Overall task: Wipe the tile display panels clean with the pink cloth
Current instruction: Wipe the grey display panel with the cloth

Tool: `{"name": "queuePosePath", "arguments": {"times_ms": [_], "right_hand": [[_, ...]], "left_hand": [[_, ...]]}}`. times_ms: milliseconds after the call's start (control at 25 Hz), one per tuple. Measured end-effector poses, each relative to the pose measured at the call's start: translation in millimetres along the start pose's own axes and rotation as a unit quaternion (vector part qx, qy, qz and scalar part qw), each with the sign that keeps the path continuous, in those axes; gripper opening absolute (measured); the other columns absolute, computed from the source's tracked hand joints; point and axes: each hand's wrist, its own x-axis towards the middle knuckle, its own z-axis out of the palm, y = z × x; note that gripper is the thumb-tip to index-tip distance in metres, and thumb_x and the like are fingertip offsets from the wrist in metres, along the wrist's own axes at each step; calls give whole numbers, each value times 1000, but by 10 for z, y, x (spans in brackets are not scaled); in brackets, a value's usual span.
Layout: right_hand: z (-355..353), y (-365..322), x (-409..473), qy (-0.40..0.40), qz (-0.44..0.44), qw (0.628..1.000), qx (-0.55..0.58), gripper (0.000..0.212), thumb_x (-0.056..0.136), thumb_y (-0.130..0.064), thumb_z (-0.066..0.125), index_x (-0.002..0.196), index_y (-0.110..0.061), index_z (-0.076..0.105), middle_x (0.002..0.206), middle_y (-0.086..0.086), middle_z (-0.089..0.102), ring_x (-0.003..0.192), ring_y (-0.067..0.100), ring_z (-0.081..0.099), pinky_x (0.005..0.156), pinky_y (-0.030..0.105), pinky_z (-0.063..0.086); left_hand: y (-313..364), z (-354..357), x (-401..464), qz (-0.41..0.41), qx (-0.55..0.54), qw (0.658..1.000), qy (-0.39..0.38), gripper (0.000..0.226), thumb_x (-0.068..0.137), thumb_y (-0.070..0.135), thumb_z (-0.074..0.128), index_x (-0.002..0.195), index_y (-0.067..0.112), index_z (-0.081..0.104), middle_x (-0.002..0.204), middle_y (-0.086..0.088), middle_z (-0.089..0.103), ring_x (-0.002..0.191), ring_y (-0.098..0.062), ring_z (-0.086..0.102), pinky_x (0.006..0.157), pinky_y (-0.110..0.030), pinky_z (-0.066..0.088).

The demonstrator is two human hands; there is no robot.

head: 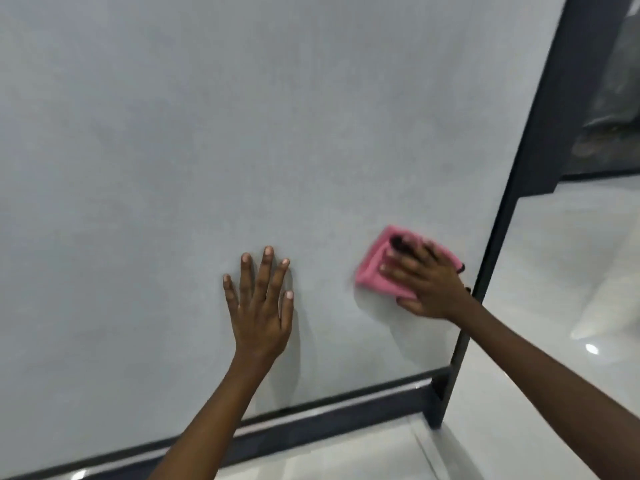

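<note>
Panel (207,133): a large pale grey tile sheet, upright, filling most of the view. It sits in a dark frame (540,140) whose post runs along the panel's 3 o'clock edge and whose bottom rail runs along its 6 o'clock edge; the two meet at the corner toward 5 o'clock.

Left hand (259,313): laid flat on the panel in its lower middle, palm to the surface. Its fingers (266,271) are straight and spread, pointing to 12 o'clock. It holds nothing.

Cloth (374,271): pink, folded to a pad, flat against the panel at 3 o'clock of the left hand, apart from it and just beside the frame post.

Right hand (426,282): on top of the cloth, pressing it to the panel. Its fingers lie extended over the pad toward 10 o'clock, with the thumb at the cloth's lower edge. The hand and cloth are blurred, so finer detail of the fingers cannot be told. A small dark item shows at the wrist, against the post; what it is cannot be told.

Surroundings: a glossy white floor (554,306) lies below the rail and beyond the post, with light glare on it. At 2 o'clock, past the post, there is a dark blurred area whose contents cannot be made out.
</note>
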Motion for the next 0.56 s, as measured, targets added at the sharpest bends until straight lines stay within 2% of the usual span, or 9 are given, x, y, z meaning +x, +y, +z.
{"name": "queuePosePath", "arguments": {"times_ms": [80, 160, 200, 240, 320, 400, 440, 480, 560], "right_hand": [[-437, 406, 794, 112, 125, 985, 38, 64, 87, -41, 50, 147, -23, 34, 162, 3, 13, 149, 25, 13, 115, 49, 20], [-813, 602, 1425, 199, 250, 941, 111, 71, 79, -31, 56, 145, -15, 35, 157, 15, 22, 147, 26, 19, 115, 44, 25], [-899, 591, 1608, 217, 263, 932, 126, 73, 78, -28, 57, 145, -12, 34, 156, 18, 25, 147, 29, 21, 115, 44, 25], [-909, 545, 1682, 203, 228, 945, 116, 74, 78, -27, 57, 146, -10, 34, 155, 18, 29, 146, 31, 24, 116, 47, 26], [-807, 493, 1552, 105, 78, 991, 23, 74, 78, -31, 57, 147, -15, 35, 156, 11, 32, 146, 34, 25, 116, 51, 25], [-861, 814, 1337, 75, 18, 996, -41, 77, 80, -36, 54, 151, -21, 29, 158, 4, 27, 147, 34, 22, 117, 52, 23], [-963, 1085, 1322, 108, 61, 992, -34, 78, 83, -37, 51, 154, -20, 23, 160, 5, 22, 148, 33, 19, 116, 53, 24], [-1099, 1381, 1377, 151, 153, 977, -9, 77, 85, -38, 47, 155, -18, 19, 161, 7, 17, 149, 29, 15, 117, 54, 23], [-1518, 1948, 1691, 235, 358, 903, 40, 75, 87, -37, 43, 155, -14, 19, 162, 10, 13, 148, 18, 9, 120, 47, 13]], "left_hand": [[123, -165, 738, 7, -24, 999, 33, 57, 99, 30, 34, 154, 23, 20, 163, 6, 1, 150, -21, -3, 120, -47, -6], [220, -381, 1577, 18, -37, 997, 72, 54, 99, 30, 34, 152, 19, 26, 162, 1, 11, 150, -22, 0, 120, -45, -5], [270, -500, 1983, 20, -34, 995, 91, 54, 99, 30, 34, 152, 19, 27, 162, -2, 15, 150, -24, 3, 120, -45, -5], [309, -606, 2336, 15, -24, 994, 102, 55, 100, 31, 33, 153, 19, 26, 162, -4, 17, 150, -26, 6, 119, -45, -4], [360, -757, 2840, 5, 9, 994, 113, 57, 101, 35, 30, 155, 21, 20, 163, -4, 13, 150, -30, 6, 118, -48, -3], [389, -783, 3027, 3, 47, 992, 116, 59, 102, 37, 28, 156, 21, 11, 164, -3, 6, 150, -32, 2, 118, -55, -1], [395, -764, 3036, 5, 57, 991, 120, 59, 103, 38, 28, 157, 21, 9, 164, -2, 5, 150, -33, 0, 118, -57, 0], [393, -739, 3019, 8, 62, 990, 125, 60, 103, 38, 28, 157, 21, 9, 164, -3, 4, 150, -33, 0, 118, -58, 1], [378, -699, 3006, 15, 65, 989, 136, 60, 102, 38, 29, 157, 21, 10, 164, -3, 4, 150, -34, 0, 118, -59, 2]]}}
